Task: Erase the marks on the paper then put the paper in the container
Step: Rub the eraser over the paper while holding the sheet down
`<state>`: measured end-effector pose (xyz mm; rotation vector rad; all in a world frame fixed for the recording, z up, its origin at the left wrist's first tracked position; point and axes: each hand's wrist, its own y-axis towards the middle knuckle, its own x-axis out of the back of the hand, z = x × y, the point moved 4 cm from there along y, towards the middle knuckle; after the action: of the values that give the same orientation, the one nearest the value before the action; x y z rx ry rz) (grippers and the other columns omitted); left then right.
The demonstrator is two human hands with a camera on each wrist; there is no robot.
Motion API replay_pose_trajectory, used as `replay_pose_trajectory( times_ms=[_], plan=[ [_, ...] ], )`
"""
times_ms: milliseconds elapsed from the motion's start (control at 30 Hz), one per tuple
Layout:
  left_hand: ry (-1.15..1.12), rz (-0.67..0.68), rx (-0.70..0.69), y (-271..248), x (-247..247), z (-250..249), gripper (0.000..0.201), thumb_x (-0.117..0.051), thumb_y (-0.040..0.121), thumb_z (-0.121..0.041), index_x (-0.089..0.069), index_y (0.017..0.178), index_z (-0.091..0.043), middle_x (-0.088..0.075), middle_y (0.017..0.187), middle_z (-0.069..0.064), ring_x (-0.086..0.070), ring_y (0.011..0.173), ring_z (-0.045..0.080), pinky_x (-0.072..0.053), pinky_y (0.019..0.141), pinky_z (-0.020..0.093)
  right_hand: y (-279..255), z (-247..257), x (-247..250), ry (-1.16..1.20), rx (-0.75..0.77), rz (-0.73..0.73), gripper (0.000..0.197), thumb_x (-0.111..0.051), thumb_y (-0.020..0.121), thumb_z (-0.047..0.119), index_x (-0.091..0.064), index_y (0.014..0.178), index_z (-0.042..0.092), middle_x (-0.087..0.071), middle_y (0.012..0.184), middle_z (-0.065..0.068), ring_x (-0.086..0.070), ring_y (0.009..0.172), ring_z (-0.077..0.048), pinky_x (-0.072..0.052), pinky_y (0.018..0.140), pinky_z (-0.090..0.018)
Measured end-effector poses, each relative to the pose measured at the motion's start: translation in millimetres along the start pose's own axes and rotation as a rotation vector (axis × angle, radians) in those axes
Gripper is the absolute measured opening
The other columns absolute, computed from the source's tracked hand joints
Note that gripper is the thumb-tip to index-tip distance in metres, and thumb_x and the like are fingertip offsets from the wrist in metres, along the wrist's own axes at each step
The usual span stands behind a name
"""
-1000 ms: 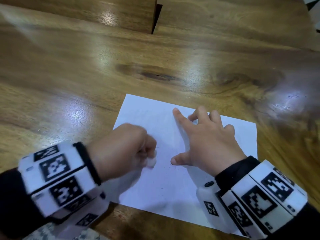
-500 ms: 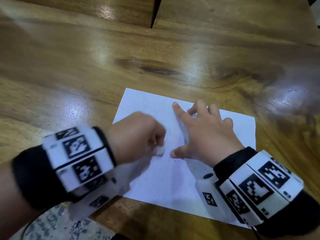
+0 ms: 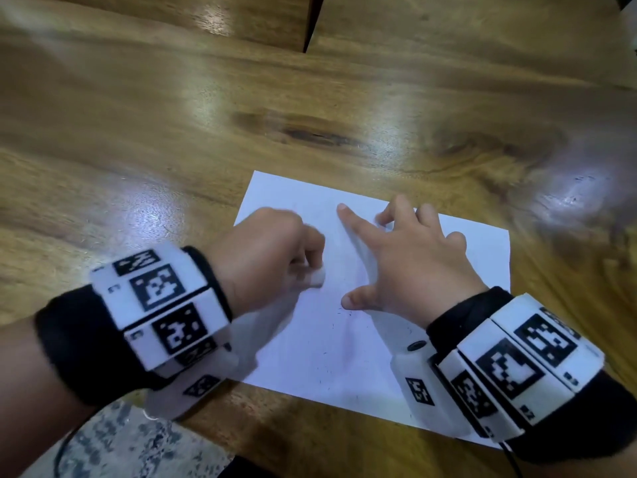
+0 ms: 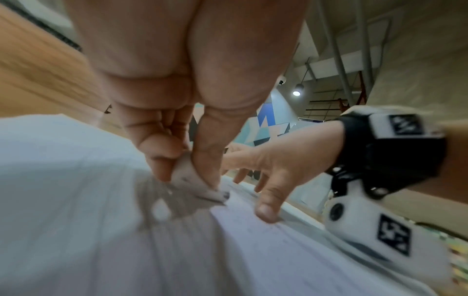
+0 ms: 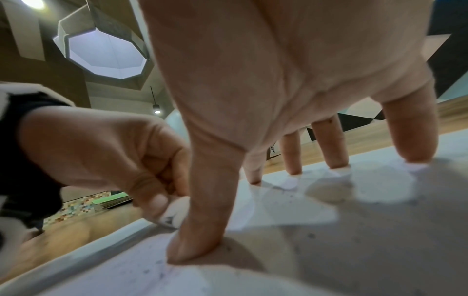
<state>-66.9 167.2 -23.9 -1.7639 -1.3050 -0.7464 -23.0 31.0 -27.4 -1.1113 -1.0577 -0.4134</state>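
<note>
One flat white rectangular sheet of paper (image 3: 348,353) lies on a glossy brown wooden table (image 3: 172,139), its near edge close to the table's front. Two bare hands work over it, each wrist wearing one white band printed with black square markers. The left hand (image 3: 265,260) is curled into a fist, its thumb and fingers pinching one small white block eraser (image 3: 317,279), whose lower tip touches the sheet; the left wrist view shows that tip (image 4: 200,186) smudged dark and pressed against the page. The right hand (image 3: 410,263) is spread wide with straight fingers, gripping nothing: its thumb (image 5: 200,236) and four fingertips are planted on the sheet and pin it down just beside the eraser. Tiny dark specks are scattered over the sheet near the thumb and toward its near edge. Any pencil marks beneath the eraser are too faint and blurred to count. No container shows in any view. One dark seam (image 3: 312,25) splits the wood at the far edge.
</note>
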Motion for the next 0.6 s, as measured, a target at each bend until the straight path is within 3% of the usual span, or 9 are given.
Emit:
replay_pose_trajectory(
  times_ms=[67,133,233,300,367,400,500,567,600],
  plan=[
    [-0.026,-0.048,0.004,0.0,0.8,0.5,0.008,-0.067,0.075,-0.025,-0.064,0.07,-0.019,-0.061,0.067,0.0,-0.046,0.058,0.005,-0.033,0.056,0.014,0.4,-0.5,-0.3,-0.007,-0.004,0.001,0.108,-0.068,0.064,0.068,0.004,0.142,0.053,-0.019,0.13,0.006,-0.02,0.119,-0.019,-0.028,0.079,-0.036],
    [-0.032,0.005,-0.007,-17.4,-7.3,2.3,0.021,-0.066,0.075,-0.027,-0.054,0.058,-0.022,-0.057,0.066,-0.002,-0.046,0.057,0.005,-0.032,0.055,0.015,0.9,-1.1,0.0,-0.005,-0.006,0.002,0.108,-0.068,0.063,0.068,0.004,0.142,0.052,-0.019,0.131,0.006,-0.02,0.119,-0.019,-0.028,0.079,-0.036],
    [-0.091,0.156,-0.009,-52.7,-21.8,2.3,0.016,-0.064,0.075,-0.021,-0.051,0.076,-0.03,-0.052,0.071,-0.007,-0.052,0.065,0.001,-0.035,0.057,0.011,0.9,-1.6,0.7,-0.002,-0.008,0.007,0.108,-0.068,0.064,0.068,0.005,0.142,0.053,-0.019,0.131,0.006,-0.02,0.119,-0.019,-0.029,0.08,-0.037],
    [-0.131,0.213,0.004,-59.1,-23.7,3.2,0.016,-0.061,0.071,-0.026,-0.05,0.08,-0.033,-0.054,0.074,-0.009,-0.055,0.068,0.003,-0.038,0.059,0.012,0.8,-1.4,0.4,-0.007,-0.006,0.004,0.108,-0.068,0.064,0.068,0.005,0.142,0.052,-0.019,0.131,0.006,-0.021,0.119,-0.02,-0.029,0.08,-0.037],
    [-0.106,0.158,0.009,-45.4,-16.0,2.6,0.02,-0.057,0.066,-0.034,-0.052,0.085,-0.035,-0.057,0.074,-0.007,-0.054,0.068,0.005,-0.038,0.059,0.015,1.5,-0.5,0.4,-0.017,-0.002,-0.004,0.108,-0.068,0.064,0.068,0.005,0.142,0.052,-0.019,0.131,0.006,-0.021,0.119,-0.02,-0.029,0.079,-0.036],
    [-0.082,0.09,0.003,-34.2,-10.9,2.2,0.017,-0.061,0.067,-0.037,-0.058,0.082,-0.029,-0.057,0.071,-0.007,-0.051,0.065,0.005,-0.034,0.056,0.012,1.6,-0.5,0.2,-0.018,-0.004,-0.002,0.108,-0.068,0.064,0.068,0.005,0.142,0.052,-0.019,0.131,0.006,-0.021,0.118,-0.02,-0.028,0.079,-0.036],
    [-0.037,-0.058,-0.003,-8.8,0.2,2.9,0.014,-0.067,0.075,-0.032,-0.064,0.073,-0.019,-0.055,0.064,-0.006,-0.045,0.056,-0.001,-0.033,0.053,0.007,1.3,-0.5,-0.6,-0.021,-0.009,0.0,0.108,-0.067,0.064,0.069,0.005,0.142,0.052,-0.019,0.13,0.006,-0.021,0.119,-0.02,-0.029,0.079,-0.036],
    [-0.069,-0.025,-0.013,-16.9,-5.9,4.5,0.014,-0.065,0.076,-0.034,-0.059,0.071,-0.022,-0.054,0.067,-0.006,-0.047,0.058,0.001,-0.033,0.055,0.008,0.9,-0.8,0.1,-0.019,-0.005,0.0,0.108,-0.067,0.064,0.069,0.005,0.142,0.052,-0.019,0.131,0.006,-0.02,0.119,-0.02,-0.029,0.079,-0.035],
    [-0.088,0.024,-0.026,-28.5,-11.3,4.3,0.012,-0.062,0.075,-0.036,-0.055,0.073,-0.027,-0.052,0.067,-0.007,-0.049,0.06,0.003,-0.038,0.058,0.014,1.1,-0.8,0.2,-0.017,-0.006,0.003,0.108,-0.067,0.064,0.069,0.005,0.142,0.052,-0.019,0.131,0.006,-0.02,0.119,-0.02,-0.029,0.078,-0.035]
  ],
)
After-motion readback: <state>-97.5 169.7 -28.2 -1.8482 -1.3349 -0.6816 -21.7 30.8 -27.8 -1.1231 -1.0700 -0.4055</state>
